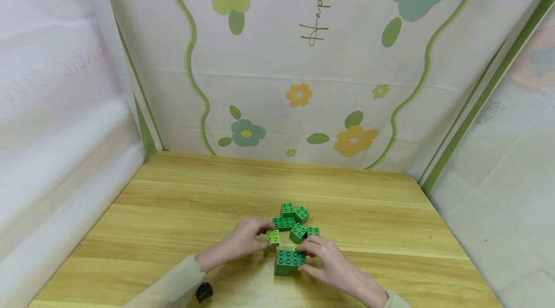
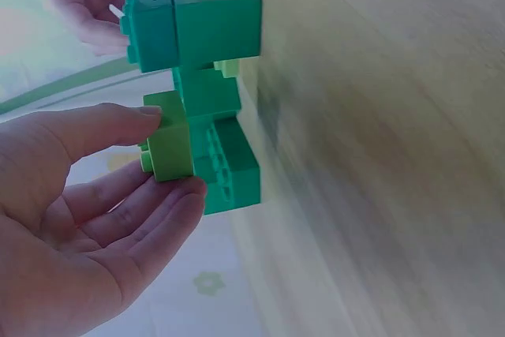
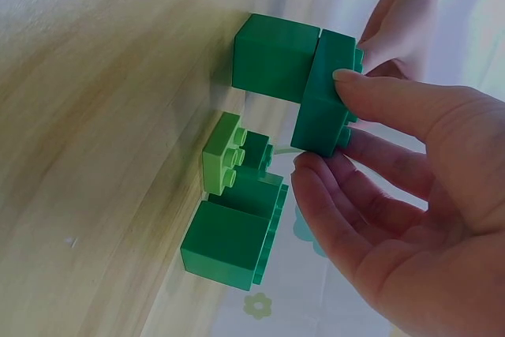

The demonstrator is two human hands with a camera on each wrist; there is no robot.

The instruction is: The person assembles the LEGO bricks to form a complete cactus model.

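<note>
My left hand (image 1: pixel 246 239) pinches a lime-green building brick (image 1: pixel 272 237) between thumb and fingers; in the left wrist view the brick (image 2: pixel 171 144) is held with its studs toward the palm. My right hand (image 1: pixel 329 263) grips a long dark green brick (image 1: pixel 288 257) by its right end. Under that brick's left end a square dark green brick (image 3: pixel 276 54) is attached, leaving the right end overhanging. A second lime-green brick (image 3: pixel 222 155), thin and studded, lies on the table below the overhang, mostly hidden by the right hand's fingers in the head view.
Beyond the hands lie several loose dark green bricks: a long one (image 1: pixel 284 223) and square ones (image 1: pixel 287 209) close together on the wooden table (image 1: pixel 195 192). A small black object (image 1: pixel 204 292) is beside the left sleeve. Patterned fabric walls (image 1: pixel 269 57) enclose the table's back and sides.
</note>
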